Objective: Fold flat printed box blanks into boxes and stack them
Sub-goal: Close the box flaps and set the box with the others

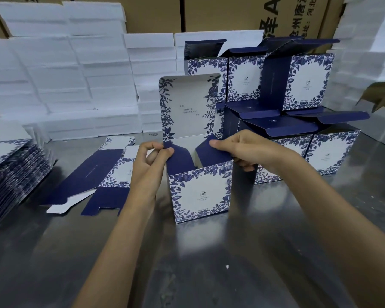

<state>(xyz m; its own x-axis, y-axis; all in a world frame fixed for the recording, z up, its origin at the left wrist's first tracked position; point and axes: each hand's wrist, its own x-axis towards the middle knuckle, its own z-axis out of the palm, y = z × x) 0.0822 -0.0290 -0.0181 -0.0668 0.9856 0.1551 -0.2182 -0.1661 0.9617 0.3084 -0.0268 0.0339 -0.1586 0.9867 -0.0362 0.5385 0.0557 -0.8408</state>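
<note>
A blue-and-white floral box stands upright on the steel table in the middle, its lid raised behind it. My left hand pinches the box's left navy side flap. My right hand pinches the right navy side flap, thumb on top. A flat box blank lies on the table just left of the box. A pile of flat blanks sits at the far left. Folded boxes with open lids are stacked in two tiers at the right rear.
White foam blocks are piled high along the back and left. Brown cardboard cartons form the rear wall, and more foam rises at the right edge.
</note>
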